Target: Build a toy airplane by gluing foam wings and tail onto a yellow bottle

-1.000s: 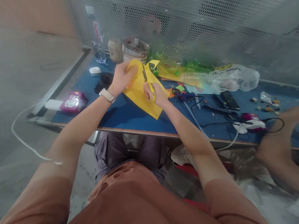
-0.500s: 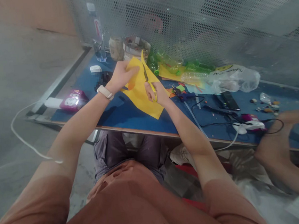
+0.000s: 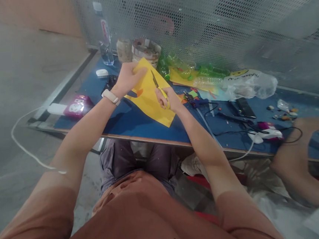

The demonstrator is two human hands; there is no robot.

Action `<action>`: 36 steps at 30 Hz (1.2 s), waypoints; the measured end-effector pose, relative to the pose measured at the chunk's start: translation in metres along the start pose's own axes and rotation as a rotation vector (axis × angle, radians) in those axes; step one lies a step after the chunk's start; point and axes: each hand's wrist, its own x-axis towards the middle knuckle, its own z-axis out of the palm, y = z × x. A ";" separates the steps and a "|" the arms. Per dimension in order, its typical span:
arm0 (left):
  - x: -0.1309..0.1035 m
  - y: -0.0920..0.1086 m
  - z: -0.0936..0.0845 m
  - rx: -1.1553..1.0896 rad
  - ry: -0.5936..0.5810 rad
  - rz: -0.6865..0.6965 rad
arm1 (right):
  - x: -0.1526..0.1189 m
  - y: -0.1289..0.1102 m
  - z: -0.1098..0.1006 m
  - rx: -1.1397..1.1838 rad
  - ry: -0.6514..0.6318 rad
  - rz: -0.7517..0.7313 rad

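Note:
My left hand (image 3: 128,77), with a pale band on its wrist, pinches the upper left part of a yellow sheet of paper (image 3: 151,105), thumb on top. The sheet is held above the blue table, and its lower corner points toward me. My right hand (image 3: 172,99) is closed around the yellow handles of a pair of scissors (image 3: 161,90). The dark blades point up and away from me, over the right part of the sheet. Whether the blades are parted is hard to make out. An orange patch (image 3: 139,93) shows beside the left hand.
A water bottle (image 3: 104,38), a jar (image 3: 124,51) and a paper-covered tub (image 3: 146,50) stand at the back. Green plastic bottles (image 3: 212,71) and a plastic bag (image 3: 253,84) lie rightward. Cables and a glue gun (image 3: 199,102) are nearby. Another person's arm (image 3: 297,159) reaches in at right.
The scissors have drawn back slightly down and right, and the narrow yellow flap that stood up by their tips now lies with the sheet. My left hand has shifted slightly up and left.

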 end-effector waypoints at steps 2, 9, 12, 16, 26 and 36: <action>0.000 0.000 0.000 -0.009 0.005 0.005 | 0.000 -0.001 0.000 0.004 -0.004 0.017; -0.002 -0.001 0.004 -0.055 0.028 0.002 | 0.002 -0.001 0.002 0.003 0.025 0.055; -0.002 0.000 0.004 0.007 0.038 -0.015 | 0.003 0.001 0.001 0.005 0.020 0.036; -0.002 -0.003 0.003 0.046 0.039 -0.049 | 0.003 0.001 0.001 -0.001 0.002 0.052; 0.001 -0.010 0.006 -0.147 0.071 0.014 | -0.005 -0.015 0.005 -0.001 -0.009 0.090; -0.003 -0.003 0.010 -0.230 0.088 -0.011 | -0.004 -0.014 0.003 -0.028 0.005 0.086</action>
